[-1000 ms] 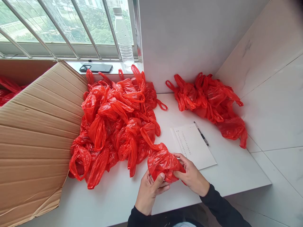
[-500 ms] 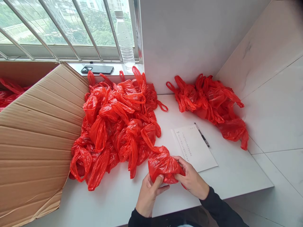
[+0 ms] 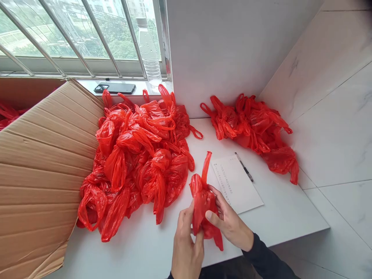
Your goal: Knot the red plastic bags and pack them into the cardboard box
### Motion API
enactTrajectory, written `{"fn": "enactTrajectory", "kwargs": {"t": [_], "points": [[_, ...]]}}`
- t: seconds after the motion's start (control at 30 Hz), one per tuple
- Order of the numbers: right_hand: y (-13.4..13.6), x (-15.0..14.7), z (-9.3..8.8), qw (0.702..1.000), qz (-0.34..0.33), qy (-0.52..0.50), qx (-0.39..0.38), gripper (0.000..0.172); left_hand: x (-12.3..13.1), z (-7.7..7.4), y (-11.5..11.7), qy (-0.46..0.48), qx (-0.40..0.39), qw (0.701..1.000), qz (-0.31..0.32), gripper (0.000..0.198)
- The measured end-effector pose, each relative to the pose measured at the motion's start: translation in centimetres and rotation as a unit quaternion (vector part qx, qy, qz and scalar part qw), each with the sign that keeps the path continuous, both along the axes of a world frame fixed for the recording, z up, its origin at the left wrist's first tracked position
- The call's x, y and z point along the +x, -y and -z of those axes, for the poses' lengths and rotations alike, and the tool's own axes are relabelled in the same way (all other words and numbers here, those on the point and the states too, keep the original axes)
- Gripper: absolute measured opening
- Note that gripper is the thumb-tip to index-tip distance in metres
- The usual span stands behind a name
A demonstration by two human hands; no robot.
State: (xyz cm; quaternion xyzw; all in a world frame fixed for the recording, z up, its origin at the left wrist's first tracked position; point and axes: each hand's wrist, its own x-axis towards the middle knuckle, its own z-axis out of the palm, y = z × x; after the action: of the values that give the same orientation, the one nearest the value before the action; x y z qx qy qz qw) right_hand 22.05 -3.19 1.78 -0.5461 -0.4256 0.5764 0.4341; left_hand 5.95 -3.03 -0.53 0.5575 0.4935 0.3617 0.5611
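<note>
Both my hands hold one red plastic bag point(image 3: 202, 201) upright above the white table point(image 3: 290, 217), its handle sticking up. My left hand point(image 3: 186, 244) grips it from the left with fingers closed on the plastic. My right hand point(image 3: 229, 223) pinches it from the right, thumb pressed on the front. A large pile of red bags point(image 3: 136, 159) lies just to the left of them.
A smaller heap of red bags point(image 3: 252, 130) sits in the back right corner. A sheet of paper point(image 3: 236, 184) and a pen point(image 3: 244, 167) lie beside my right hand. A cardboard box point(image 3: 43, 170) fills the left. A phone point(image 3: 114, 87) and a bottle point(image 3: 149, 54) stand on the windowsill.
The bag was lifted off the table and turned upright, its handle now pointing up. Both hands rose and shifted their grip on it.
</note>
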Motion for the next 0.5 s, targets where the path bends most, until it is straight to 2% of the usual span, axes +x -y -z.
{"fn": "enactTrajectory", "kwargs": {"t": [0.1,0.17,0.27,0.37,0.43,0.5], "points": [[-0.5,-0.4,-0.2,0.995,0.051,-0.078,-0.020,0.061,1.1,-1.7,1.3,-0.021,0.067,0.997,0.020,0.051],[-0.9,-0.5,-0.4,0.984,0.080,-0.150,-0.054,0.053,1.7,-3.0,1.9,0.011,0.081,0.997,-0.011,0.049],[-1.1,-0.3,-0.3,0.963,0.109,-0.233,-0.075,0.043,1.5,-4.2,2.0,0.055,0.051,0.994,-0.079,0.035],[-0.9,0.0,0.1,0.945,0.099,-0.284,-0.130,0.042,0.2,-4.0,0.8,0.055,0.004,0.988,-0.144,0.028],[-0.6,0.2,0.2,0.929,0.073,-0.313,-0.185,0.047,-0.7,-3.2,-0.4,0.068,-0.040,0.982,-0.173,0.035],[-0.5,0.2,0.2,0.915,0.046,-0.336,-0.217,0.050,-1.4,-2.1,-1.4,0.123,-0.103,0.973,-0.167,0.046]]}}
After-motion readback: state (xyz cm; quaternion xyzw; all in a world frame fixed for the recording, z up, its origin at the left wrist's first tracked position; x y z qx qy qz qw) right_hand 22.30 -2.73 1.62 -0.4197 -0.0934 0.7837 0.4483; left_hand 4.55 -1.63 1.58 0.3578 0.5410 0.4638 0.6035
